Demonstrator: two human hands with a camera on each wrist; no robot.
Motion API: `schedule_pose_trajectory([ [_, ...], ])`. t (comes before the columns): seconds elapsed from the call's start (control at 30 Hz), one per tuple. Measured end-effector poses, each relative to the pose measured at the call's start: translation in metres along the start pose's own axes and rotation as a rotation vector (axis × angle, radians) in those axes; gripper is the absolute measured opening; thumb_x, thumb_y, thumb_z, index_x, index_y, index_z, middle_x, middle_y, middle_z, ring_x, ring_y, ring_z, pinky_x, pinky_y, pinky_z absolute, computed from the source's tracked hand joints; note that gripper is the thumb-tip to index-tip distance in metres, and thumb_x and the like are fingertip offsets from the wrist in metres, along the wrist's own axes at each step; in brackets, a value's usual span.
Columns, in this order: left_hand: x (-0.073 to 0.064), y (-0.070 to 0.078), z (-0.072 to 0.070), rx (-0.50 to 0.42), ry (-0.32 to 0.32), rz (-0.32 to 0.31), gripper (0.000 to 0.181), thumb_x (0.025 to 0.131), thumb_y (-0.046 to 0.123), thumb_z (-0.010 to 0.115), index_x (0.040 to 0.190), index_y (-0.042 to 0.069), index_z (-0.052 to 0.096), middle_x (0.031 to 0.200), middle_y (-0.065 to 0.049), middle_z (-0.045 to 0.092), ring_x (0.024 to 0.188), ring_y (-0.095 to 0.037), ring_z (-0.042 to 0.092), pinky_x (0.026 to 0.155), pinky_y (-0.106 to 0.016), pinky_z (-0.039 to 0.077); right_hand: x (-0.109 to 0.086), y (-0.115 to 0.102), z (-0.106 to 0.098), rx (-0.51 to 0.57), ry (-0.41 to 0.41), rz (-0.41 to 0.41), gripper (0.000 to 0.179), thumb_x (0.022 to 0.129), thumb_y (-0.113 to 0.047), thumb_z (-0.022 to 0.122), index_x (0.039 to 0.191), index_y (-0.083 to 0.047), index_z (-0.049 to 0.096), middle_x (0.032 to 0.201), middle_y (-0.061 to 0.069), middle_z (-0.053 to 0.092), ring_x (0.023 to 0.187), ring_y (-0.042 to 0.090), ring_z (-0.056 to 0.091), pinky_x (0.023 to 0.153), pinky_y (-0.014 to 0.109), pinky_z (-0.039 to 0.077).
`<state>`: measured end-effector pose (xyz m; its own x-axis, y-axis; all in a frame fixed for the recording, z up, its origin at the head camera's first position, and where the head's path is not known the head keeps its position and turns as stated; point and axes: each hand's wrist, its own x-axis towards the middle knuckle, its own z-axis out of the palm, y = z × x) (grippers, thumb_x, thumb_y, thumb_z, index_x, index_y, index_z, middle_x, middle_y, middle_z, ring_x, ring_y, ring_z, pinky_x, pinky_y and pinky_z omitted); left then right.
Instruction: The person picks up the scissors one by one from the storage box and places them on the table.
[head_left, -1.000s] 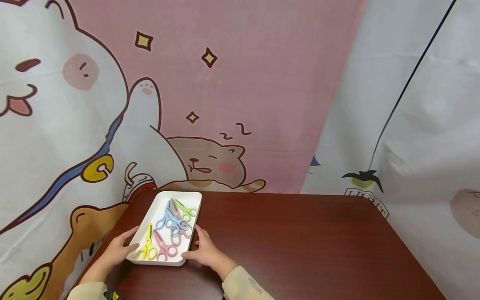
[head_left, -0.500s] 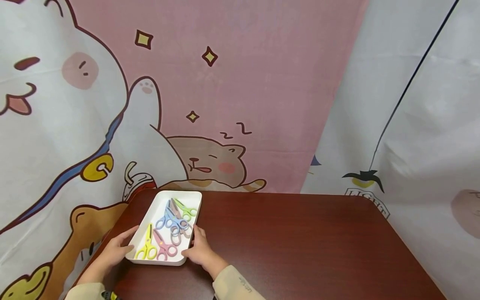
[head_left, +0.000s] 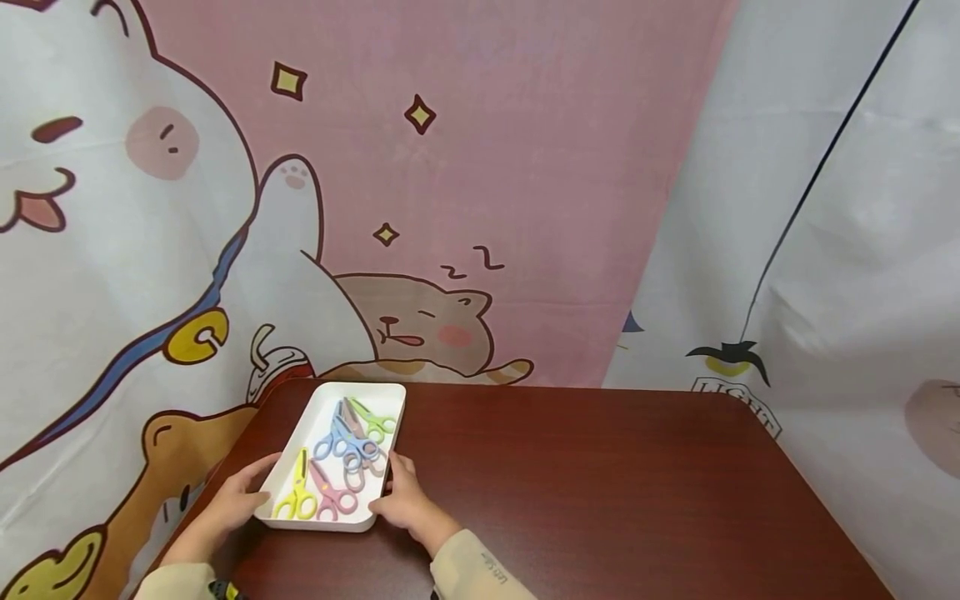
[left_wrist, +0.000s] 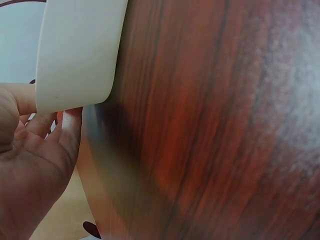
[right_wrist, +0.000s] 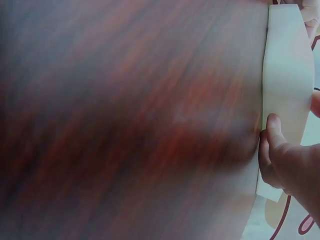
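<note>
A white tray (head_left: 339, 527) stands at the left end of the table in the head view. Inside lie several children's scissors: yellow scissors (head_left: 301, 483) and pink scissors (head_left: 320, 479) near the front, blue scissors (head_left: 342, 432) in the middle, green scissors (head_left: 365, 410) toward the back. Gripping the tray's left side near its front corner is my left hand (head_left: 234, 500), thumb at the rim. My right hand (head_left: 408, 500) holds the opposite side, thumb at the rim and fingers along the outer wall. In the right wrist view, fingertips (right_wrist: 272, 122) press that wall.
The dark red-brown table (head_left: 600, 492) stretches away to the right of the tray. Behind it hangs a cartoon-printed cloth (head_left: 540, 208) that meets the table's back edge. The table's left edge runs close beside my left hand.
My right hand and sleeve have shifted slightly left, closer in against the tray's side. The left thumb has drawn back a little toward the rim. Tray and scissors stay in place.
</note>
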<state>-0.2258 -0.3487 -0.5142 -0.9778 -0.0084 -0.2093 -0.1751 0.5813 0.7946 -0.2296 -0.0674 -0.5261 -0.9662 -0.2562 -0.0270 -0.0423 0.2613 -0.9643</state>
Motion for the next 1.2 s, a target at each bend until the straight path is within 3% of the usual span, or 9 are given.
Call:
schedule_pose_trajectory([
  [0.33, 0.001, 0.004, 0.012, 0.01, 0.032, 0.065, 0.056, 0.088, -0.004, 0.05, 0.142, -0.003, 0.035, 0.139, -0.032, 0.041, 0.116, -0.037, 0.05, 0.091, -0.042, 0.045, -0.002, 0.002, -0.014, 0.003, 0.0, -0.006, 0.089, 0.065, 0.012, 0.071, 0.144, 0.007, 0.028, 0.138, 0.021, 0.033, 0.098, 0.024, 0.054, 0.071, 0.024, 0.048],
  [0.63, -0.004, 0.006, 0.021, 0.028, 0.043, 0.077, 0.057, 0.087, -0.005, 0.052, 0.142, -0.004, 0.035, 0.142, -0.032, 0.038, 0.126, -0.042, 0.04, 0.101, -0.056, 0.036, -0.006, 0.001, -0.025, -0.004, -0.027, -0.013, 0.088, 0.064, 0.014, 0.069, 0.143, 0.007, 0.03, 0.137, 0.022, 0.034, 0.098, 0.027, 0.054, 0.068, 0.025, 0.048],
  [1.2, -0.001, 0.018, 0.045, 0.027, 0.063, 0.129, 0.057, 0.086, -0.007, 0.052, 0.141, -0.003, 0.038, 0.141, -0.03, 0.04, 0.127, -0.042, 0.04, 0.103, -0.058, 0.033, -0.009, 0.011, -0.052, -0.025, -0.037, -0.022, 0.089, 0.065, 0.011, 0.069, 0.144, 0.006, 0.029, 0.139, 0.023, 0.032, 0.1, 0.027, 0.054, 0.069, 0.023, 0.047],
])
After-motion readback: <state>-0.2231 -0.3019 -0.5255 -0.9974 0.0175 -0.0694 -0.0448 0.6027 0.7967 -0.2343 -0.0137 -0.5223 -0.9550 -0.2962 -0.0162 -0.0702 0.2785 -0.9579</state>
